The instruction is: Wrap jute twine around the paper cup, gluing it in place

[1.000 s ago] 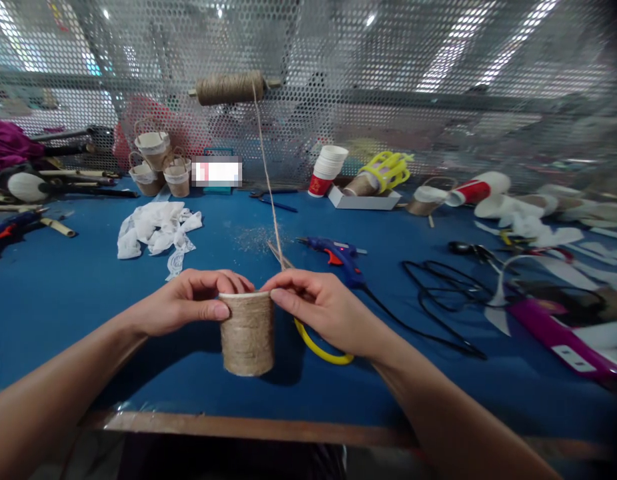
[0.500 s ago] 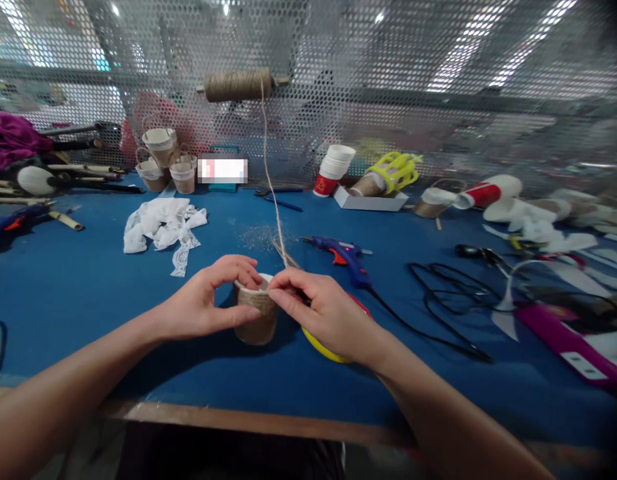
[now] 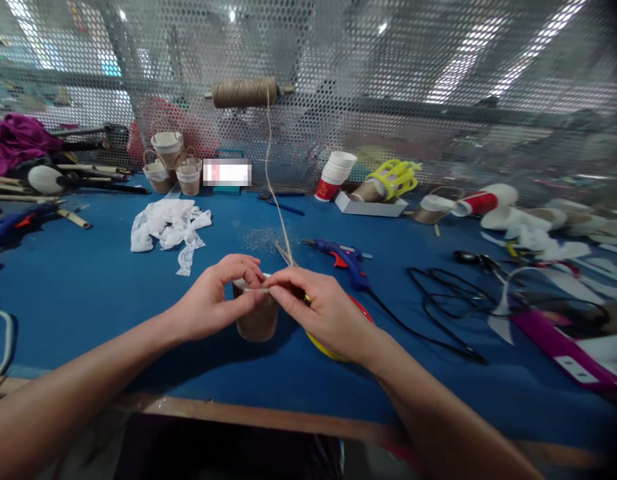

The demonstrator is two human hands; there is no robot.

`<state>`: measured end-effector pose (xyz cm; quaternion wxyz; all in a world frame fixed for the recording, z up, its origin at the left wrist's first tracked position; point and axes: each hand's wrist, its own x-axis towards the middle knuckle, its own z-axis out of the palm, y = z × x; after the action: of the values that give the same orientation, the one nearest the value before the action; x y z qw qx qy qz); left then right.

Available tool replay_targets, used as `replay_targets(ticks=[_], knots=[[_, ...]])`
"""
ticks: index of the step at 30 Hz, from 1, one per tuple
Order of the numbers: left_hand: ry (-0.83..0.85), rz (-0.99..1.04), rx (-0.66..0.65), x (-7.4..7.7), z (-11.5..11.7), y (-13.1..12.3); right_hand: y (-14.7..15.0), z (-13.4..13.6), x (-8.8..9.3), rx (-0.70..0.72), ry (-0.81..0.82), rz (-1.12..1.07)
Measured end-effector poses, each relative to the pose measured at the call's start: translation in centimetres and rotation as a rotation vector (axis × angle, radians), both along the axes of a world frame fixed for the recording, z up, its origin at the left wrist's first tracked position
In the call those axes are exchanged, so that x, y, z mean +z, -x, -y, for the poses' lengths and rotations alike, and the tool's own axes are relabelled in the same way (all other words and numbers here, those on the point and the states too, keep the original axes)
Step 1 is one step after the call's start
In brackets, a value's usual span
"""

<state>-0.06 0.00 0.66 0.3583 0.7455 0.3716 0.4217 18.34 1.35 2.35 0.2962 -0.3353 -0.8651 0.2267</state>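
A brown cup wrapped in twine (image 3: 257,328) stands on the blue table in front of me. My left hand (image 3: 221,293) is closed at its near rim, thumb outside and fingertips over the edge. Close against those fingertips, my right hand (image 3: 321,303) pinches the jute twine (image 3: 279,213) beside the rim. The twine runs up from there to a spool (image 3: 245,93) mounted on the perforated metal panel. Scissors with red and yellow handles (image 3: 328,348) lie partly hidden under my right hand. The fingers cover much of the rim.
A blue glue gun (image 3: 345,257) lies right of the twine, its black cord trailing right. White lace (image 3: 165,223) is heaped at left. Small handled baskets (image 3: 189,177), stacked paper cups (image 3: 333,177) and a white box (image 3: 371,205) stand at the back. A purple power strip (image 3: 563,350) is at right.
My left thumb has moved up from the cup's side to the rim, and its fingertips have closed in beside the right hand's pinch. The view has shifted slightly.
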Motion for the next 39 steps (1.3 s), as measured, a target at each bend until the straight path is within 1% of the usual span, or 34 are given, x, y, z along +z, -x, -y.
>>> replay_targets(ticks=[2, 4, 8, 10, 12, 13, 14, 16, 18, 20, 21, 22, 23, 24, 25, 26, 28, 30, 32, 34, 36, 37, 39], knots=[[0.048, 0.034, -0.018, 0.1, 0.0, 0.3, -0.5, -0.9, -0.1, -0.06, -0.058, -0.012], [0.116, 0.091, -0.05, 0.2, 0.1, 0.7, -1.1, -2.0, -0.3, -0.136, -0.157, 0.008], [0.301, 0.298, -0.112, 0.5, 0.1, 1.3, -2.0, -4.2, -1.2, -0.238, -0.37, 0.111], [0.363, 0.382, -0.122, 0.6, 0.0, 1.6, -1.9, -4.6, -1.7, -0.259, -0.398, 0.139], [0.386, 0.431, -0.115, 0.7, -0.2, 1.9, -1.5, -4.3, -1.9, -0.259, -0.327, 0.153], [0.384, 0.446, -0.103, 0.8, -0.3, 2.1, -1.2, -3.9, -1.9, -0.254, -0.247, 0.157], [0.378, 0.451, -0.09, 0.9, -0.5, 2.3, -0.8, -3.3, -1.8, -0.243, -0.127, 0.159], [0.359, 0.428, -0.07, 1.3, -0.7, 2.9, 0.0, -2.1, -1.5, -0.18, 0.226, 0.161], [0.36, 0.349, -0.098, 1.8, -0.9, 3.6, 0.6, -0.9, -1.3, -0.024, 0.662, 0.175], [0.403, 0.249, -0.193, 2.3, -0.9, 4.0, 1.0, 0.0, -1.3, 0.204, 1.042, 0.23], [0.433, 0.208, -0.256, 2.5, -0.8, 4.1, 1.0, 0.2, -1.3, 0.321, 1.178, 0.27], [0.449, 0.183, -0.311, 2.7, -0.7, 4.2, 1.0, 0.3, -1.5, 0.419, 1.277, 0.307], [0.455, 0.163, -0.356, 2.8, -0.6, 4.2, 1.0, 0.4, -1.6, 0.487, 1.343, 0.332], [0.458, 0.147, -0.385, 2.9, -0.5, 4.1, 0.9, 0.3, -1.6, 0.515, 1.373, 0.334], [0.454, 0.139, -0.398, 2.9, -0.4, 4.0, 0.8, 0.3, -1.6, 0.503, 1.367, 0.31], [0.447, 0.136, -0.396, 2.8, -0.3, 3.9, 0.7, 0.2, -1.5, 0.461, 1.331, 0.264], [0.441, 0.148, -0.362, 2.6, -0.3, 3.7, 0.6, -0.1, -1.3, 0.331, 1.193, 0.128], [0.441, 0.185, -0.298, 2.2, -0.4, 3.5, 0.6, -0.4, -0.9, 0.147, 0.991, -0.031], [0.437, 0.236, -0.223, 1.9, -0.6, 3.2, 0.5, -0.7, -0.7, -0.067, 0.76, -0.147], [0.427, 0.281, -0.149, 1.4, -0.7, 2.9, 0.1, -1.1, -0.4, -0.242, 0.554, -0.159], [0.421, 0.306, -0.09, 1.0, -0.9, 2.6, -0.4, -1.3, -0.1, -0.319, 0.422, -0.071], [0.415, 0.31, -0.064, 0.8, -1.0, 2.5, -0.7, -1.3, 0.1, -0.324, 0.383, -0.018], [0.384, 0.3, -0.018, 0.3, -1.1, 2.2, -1.0, -1.1, 0.4, -0.275, 0.359, 0.048]])
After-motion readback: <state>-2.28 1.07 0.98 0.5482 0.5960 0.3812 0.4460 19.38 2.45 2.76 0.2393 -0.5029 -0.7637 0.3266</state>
